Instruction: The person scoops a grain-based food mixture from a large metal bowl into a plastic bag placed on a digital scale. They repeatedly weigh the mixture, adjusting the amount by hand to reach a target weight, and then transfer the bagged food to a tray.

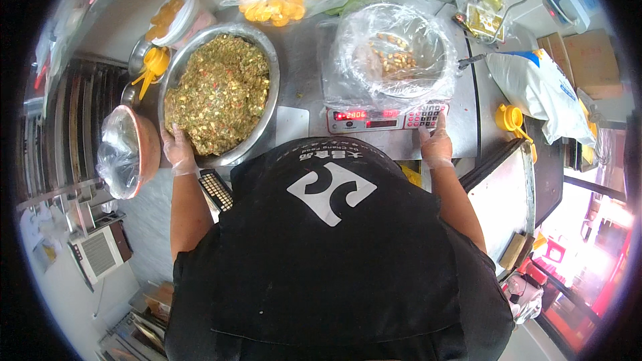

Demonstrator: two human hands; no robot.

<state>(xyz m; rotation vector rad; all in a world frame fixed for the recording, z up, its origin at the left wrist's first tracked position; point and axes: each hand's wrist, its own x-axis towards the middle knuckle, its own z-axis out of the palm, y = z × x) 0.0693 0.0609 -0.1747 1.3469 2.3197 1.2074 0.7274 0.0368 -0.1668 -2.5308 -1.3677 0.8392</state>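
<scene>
My left hand (178, 146), in a clear plastic glove, grips the near left rim of a large steel bowl (274, 72). The bowl is heaped with a greenish-brown mixture (220, 93) flecked with seeds or nuts and red bits. My right hand (437, 143), gloved the same way, holds nothing. Its extended index finger touches the keypad (426, 116) of an electronic scale (341, 126), whose red digits are lit. On the scale sits a round metal basin (431, 91) lined with clear plastic film, with some peanuts or similar nuts (393, 60) at the bottom.
A plastic-covered orange bowl (149, 153) stands at the left. Yellow funnels or scoops (156, 61) lie near a white tub (193, 17). Behind are bagged orange slices (273, 4). To the right are a white sack (531, 90), another yellow scoop (508, 117) and cardboard boxes (592, 62).
</scene>
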